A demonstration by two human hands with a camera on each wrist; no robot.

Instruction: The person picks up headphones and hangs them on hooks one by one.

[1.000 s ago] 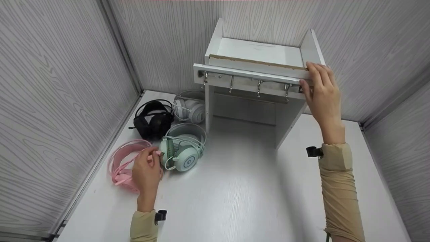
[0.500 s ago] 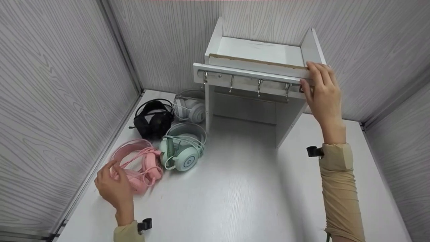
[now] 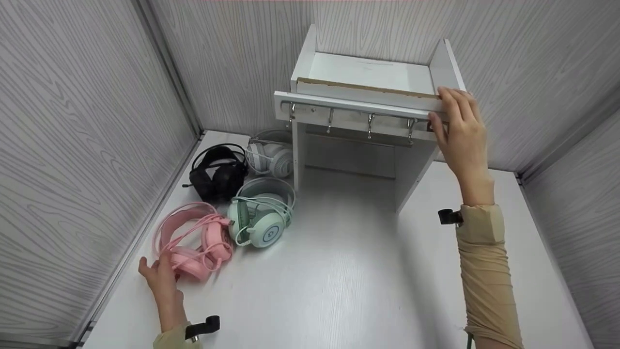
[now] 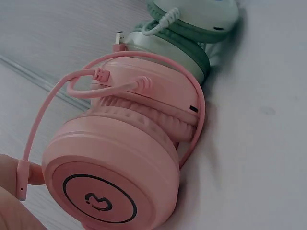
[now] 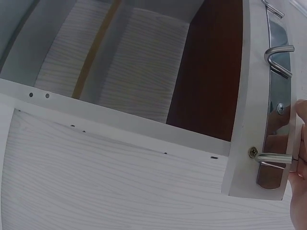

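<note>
The left hand (image 3: 164, 283) is at the near side of the pink headphones (image 3: 213, 241), which lie on the table (image 3: 310, 291) just beside the green headphones (image 3: 269, 233); I cannot tell whether its fingers pinch anything. The right hand (image 3: 462, 135) clamps the right front corner of the shelf (image 3: 373, 72), thumb against the hook rail (image 3: 351, 104).

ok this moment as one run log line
left grip: at pink headset | right grip: holding hook rail | hooks: bare | mint headset, black headset, white headset: left of shelf
</note>
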